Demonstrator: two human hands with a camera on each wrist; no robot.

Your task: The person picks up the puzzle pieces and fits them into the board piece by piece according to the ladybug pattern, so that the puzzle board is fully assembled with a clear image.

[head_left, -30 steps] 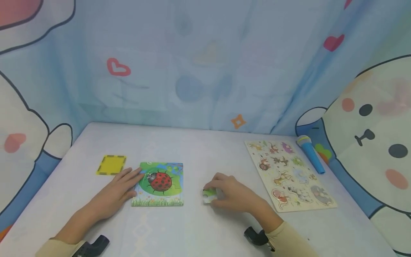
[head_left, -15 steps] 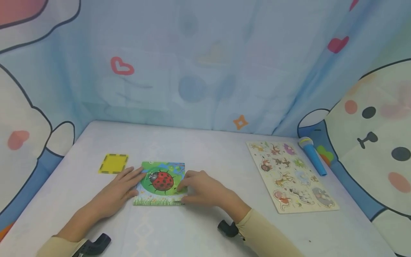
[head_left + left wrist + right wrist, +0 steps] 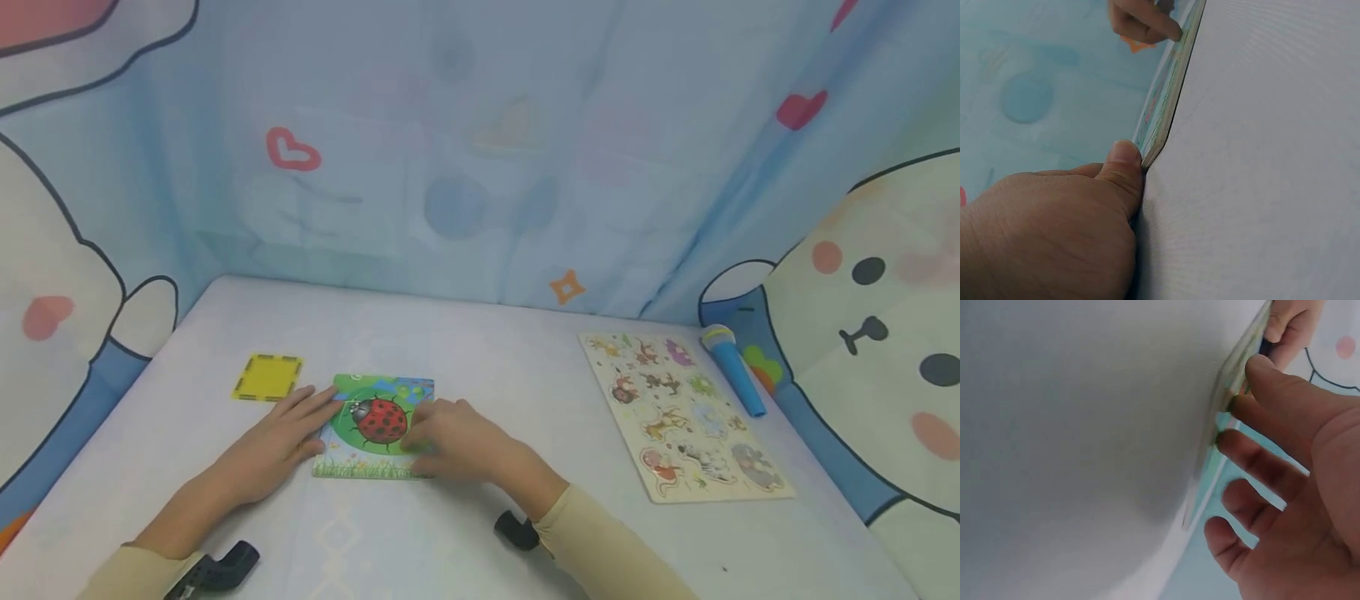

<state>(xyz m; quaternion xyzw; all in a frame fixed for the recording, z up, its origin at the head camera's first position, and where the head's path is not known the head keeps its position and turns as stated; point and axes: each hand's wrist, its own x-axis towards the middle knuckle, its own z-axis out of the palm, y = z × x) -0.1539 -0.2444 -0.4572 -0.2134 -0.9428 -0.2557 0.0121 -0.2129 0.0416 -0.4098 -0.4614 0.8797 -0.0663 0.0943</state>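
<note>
A square ladybug jigsaw puzzle [image 3: 367,462] lies flat on the table. My left hand [image 3: 270,450] rests along its left side, its fingers stretched over the upper left corner and the thumb [image 3: 1124,156] touching the edge in the left wrist view. Over the puzzle's right side, my right hand [image 3: 468,446] has its thumb and fingers bent down around a small puzzle piece, which they mostly hide. In the right wrist view those fingertips [image 3: 1233,439] meet the puzzle surface, with the thumb a little apart from the forefinger.
A yellow square tile [image 3: 267,377] lies behind my left hand. Farther right are a wooden animal peg board [image 3: 675,417] and a blue toy microphone [image 3: 735,371]. A printed blue curtain [image 3: 450,125] rises at the table's back edge.
My right hand has carried the small green and white puzzle piece left from the bare table onto the puzzle's right side. My left hand has stayed at the puzzle's left side.
</note>
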